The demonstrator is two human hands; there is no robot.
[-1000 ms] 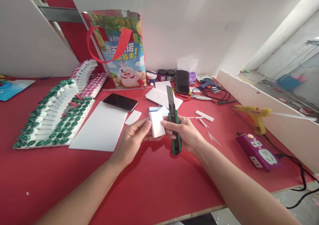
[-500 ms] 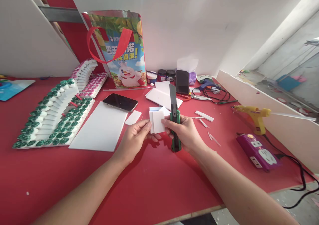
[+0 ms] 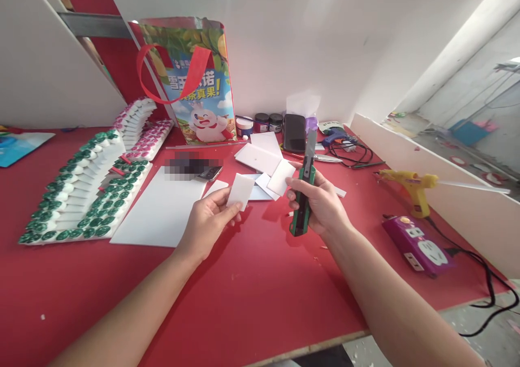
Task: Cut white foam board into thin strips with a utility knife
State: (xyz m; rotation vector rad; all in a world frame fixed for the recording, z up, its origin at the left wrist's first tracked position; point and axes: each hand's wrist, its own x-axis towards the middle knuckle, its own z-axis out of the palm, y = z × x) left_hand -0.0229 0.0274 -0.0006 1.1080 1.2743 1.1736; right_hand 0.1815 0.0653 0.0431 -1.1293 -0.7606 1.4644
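My left hand [image 3: 211, 218] pinches a small white foam-board piece [image 3: 241, 190] between thumb and fingers. In my right hand [image 3: 319, 202] is a green utility knife [image 3: 303, 196], held upright with its wide blade [image 3: 311, 146] out. The thumb and fingertips of that same hand also grip a second white piece [image 3: 281, 177]. Both pieces are held above the red table [image 3: 244, 291], apart from each other. Behind them lie larger white boards [image 3: 260, 158] and a pale blue-white sheet [image 3: 260, 195].
Left of my hands are a large white board [image 3: 158, 215], a phone [image 3: 211, 172] and a green-and-white decorated model [image 3: 93, 194]. A printed bag [image 3: 190, 85] stands behind. To the right are a yellow glue gun [image 3: 418, 188], a purple power strip [image 3: 416, 245], and scissors [image 3: 329, 158].
The two white pieces, held together before, are now apart. My left hand keeps one; my right hand has moved right and slightly up with the other piece and the knife.
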